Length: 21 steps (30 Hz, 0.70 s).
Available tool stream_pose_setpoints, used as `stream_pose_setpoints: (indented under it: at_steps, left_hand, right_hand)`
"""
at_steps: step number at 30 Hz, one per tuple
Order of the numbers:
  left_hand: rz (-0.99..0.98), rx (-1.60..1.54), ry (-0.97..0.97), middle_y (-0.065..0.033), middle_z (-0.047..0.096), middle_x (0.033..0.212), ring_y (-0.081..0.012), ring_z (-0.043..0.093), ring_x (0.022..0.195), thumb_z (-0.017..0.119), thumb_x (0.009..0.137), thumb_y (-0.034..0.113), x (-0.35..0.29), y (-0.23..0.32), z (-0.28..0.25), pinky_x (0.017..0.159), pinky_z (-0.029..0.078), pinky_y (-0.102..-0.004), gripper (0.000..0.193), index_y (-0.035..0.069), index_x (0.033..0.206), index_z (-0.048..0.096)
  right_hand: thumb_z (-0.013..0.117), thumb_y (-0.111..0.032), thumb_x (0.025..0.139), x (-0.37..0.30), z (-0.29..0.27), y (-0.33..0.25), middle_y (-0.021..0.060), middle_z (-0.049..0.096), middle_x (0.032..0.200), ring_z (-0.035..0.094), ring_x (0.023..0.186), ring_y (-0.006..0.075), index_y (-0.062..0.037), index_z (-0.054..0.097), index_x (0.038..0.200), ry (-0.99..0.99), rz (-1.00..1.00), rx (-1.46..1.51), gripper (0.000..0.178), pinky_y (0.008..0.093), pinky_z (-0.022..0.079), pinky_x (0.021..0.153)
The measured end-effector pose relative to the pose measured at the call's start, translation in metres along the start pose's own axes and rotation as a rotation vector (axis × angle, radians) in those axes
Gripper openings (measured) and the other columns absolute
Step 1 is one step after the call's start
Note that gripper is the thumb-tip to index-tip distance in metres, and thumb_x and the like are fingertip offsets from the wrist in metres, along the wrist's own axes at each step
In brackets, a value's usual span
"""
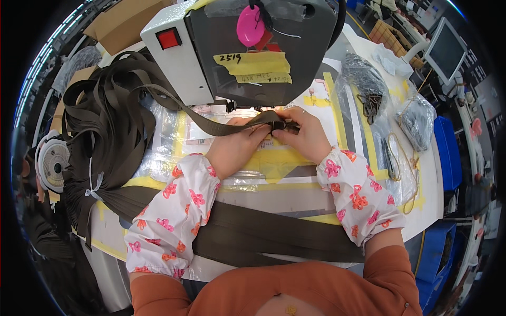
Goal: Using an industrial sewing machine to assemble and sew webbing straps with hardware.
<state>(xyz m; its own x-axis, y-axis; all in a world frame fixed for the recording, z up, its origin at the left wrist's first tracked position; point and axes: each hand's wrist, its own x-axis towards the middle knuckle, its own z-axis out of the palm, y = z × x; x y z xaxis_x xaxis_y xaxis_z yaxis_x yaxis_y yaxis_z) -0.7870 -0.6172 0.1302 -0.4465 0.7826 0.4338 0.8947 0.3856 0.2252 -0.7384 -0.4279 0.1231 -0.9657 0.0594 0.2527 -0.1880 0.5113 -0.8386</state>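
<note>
A dark olive webbing strap (208, 125) runs from the pile at the left to my two hands, just in front of the sewing machine (247, 58). My left hand (235, 149) is closed on the strap near its end. With fingers pinched, my right hand (304, 132) grips the folded strap end and a small dark piece there, perhaps a buckle. My fingers hide most of that piece. Both hands are almost touching each other, below the lit needle area.
A heap of olive straps (113, 105), tied with a white band, fills the left, beside a small white fan (52, 160). More straps (274, 231) lie across the near table edge. Plastic bags (416, 121) and dark cords (370, 105) lie at right, near blue bins (447, 152).
</note>
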Motion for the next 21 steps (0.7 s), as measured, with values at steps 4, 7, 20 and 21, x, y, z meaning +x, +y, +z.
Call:
stream_pose_setpoints:
  at_steps: [4,7,20,21]
  left_hand:
    - [0.078,-0.006,0.058,-0.0060,0.058,0.101,-0.0246,0.052,0.098,0.059,0.077,0.013,0.001,0.000,-0.004,0.085,0.040,-0.0368,0.026,0.007,0.102,0.060]
    - [0.030,-0.017,0.038,-0.0048,0.057,0.104,-0.0240,0.048,0.104,0.062,0.076,0.015,-0.001,0.002,-0.005,0.090,0.036,-0.0371,0.028,0.008,0.103,0.060]
    - [0.049,-0.079,0.026,-0.0042,0.055,0.102,-0.0259,0.045,0.103,0.061,0.077,0.016,-0.002,-0.008,0.001,0.091,0.034,-0.0376,0.020,0.013,0.097,0.062]
    - [0.045,-0.095,0.009,-0.0040,0.055,0.103,-0.0255,0.044,0.106,0.060,0.078,0.017,-0.004,-0.009,0.002,0.092,0.033,-0.0375,0.019,0.013,0.097,0.062]
  right_hand:
    - [0.072,-0.013,0.067,0.007,-0.004,0.005,0.0107,0.059,0.092,0.060,0.077,0.0242,-0.0039,0.061,0.103,-0.059,-0.067,-0.028,0.038,0.0291,0.048,0.069]
    - [0.072,-0.013,0.068,0.007,-0.008,0.007,0.0096,0.058,0.093,0.059,0.076,0.0230,-0.0060,0.061,0.103,-0.088,-0.070,-0.040,0.038,0.0285,0.048,0.068]
    - [0.068,-0.007,0.068,0.000,-0.007,-0.005,0.0089,0.056,0.098,0.057,0.080,0.0285,-0.0046,0.060,0.100,-0.077,-0.382,-0.537,0.032,0.0365,0.048,0.071]
    - [0.068,-0.007,0.068,-0.002,-0.003,-0.003,0.0089,0.056,0.098,0.057,0.080,0.0285,-0.0046,0.060,0.100,-0.069,-0.384,-0.530,0.032,0.0365,0.048,0.071]
